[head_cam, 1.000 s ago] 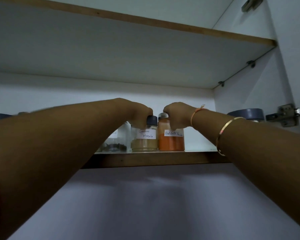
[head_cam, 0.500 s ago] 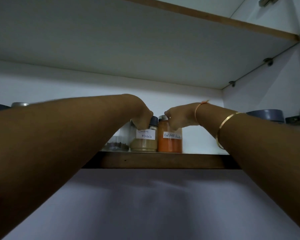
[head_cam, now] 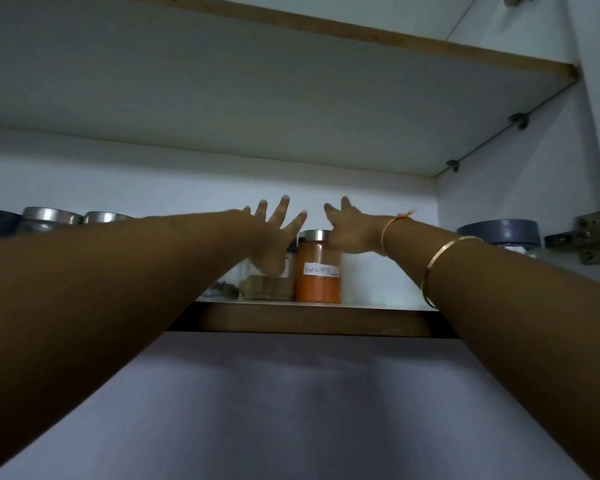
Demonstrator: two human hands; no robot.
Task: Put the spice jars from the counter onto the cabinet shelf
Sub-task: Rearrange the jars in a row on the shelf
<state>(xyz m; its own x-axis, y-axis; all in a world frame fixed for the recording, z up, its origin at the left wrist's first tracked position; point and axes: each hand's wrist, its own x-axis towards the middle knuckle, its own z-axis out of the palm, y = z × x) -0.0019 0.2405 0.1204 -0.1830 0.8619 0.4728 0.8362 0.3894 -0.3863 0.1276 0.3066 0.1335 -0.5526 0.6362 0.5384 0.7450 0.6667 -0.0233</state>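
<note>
Where spice jars sit: front of lower cabinet shelf (head_cam: 312,322), upright, in a row near its wooden edge.
Orange spice jar (head_cam: 317,275): orange powder, steel lid, white handwritten label too blurred to read; stands on the shelf, nothing gripping it.
Brown spice jar (head_cam: 265,289): just left of the orange one, touching or not can't tell; top half hidden behind left hand.
Clear jar (head_cam: 222,287): further left, dark bits at the bottom, mostly hidden by left forearm.
Left hand (head_cam: 274,237): fingers (head_cam: 284,209) straight, splayed wide, pointing up; holds nothing; palm in front of brown jar, contact can't tell.
Right hand (head_cam: 349,230): fingers spread and loose, nothing held; heel overlaps orange jar's lid, touching or not can't tell.
Right wrist: orange thread (head_cam: 395,225); gold bangle (head_cam: 444,265) lower on the forearm.
Shelf left: steel-lidded containers (head_cam: 51,216) well apart from the jars.
Shelf right: grey-lidded container (head_cam: 499,230), door hinge (head_cam: 593,237) beside it.
Above: upper shelf (head_cam: 257,98) underside, white, wood front edge.
</note>
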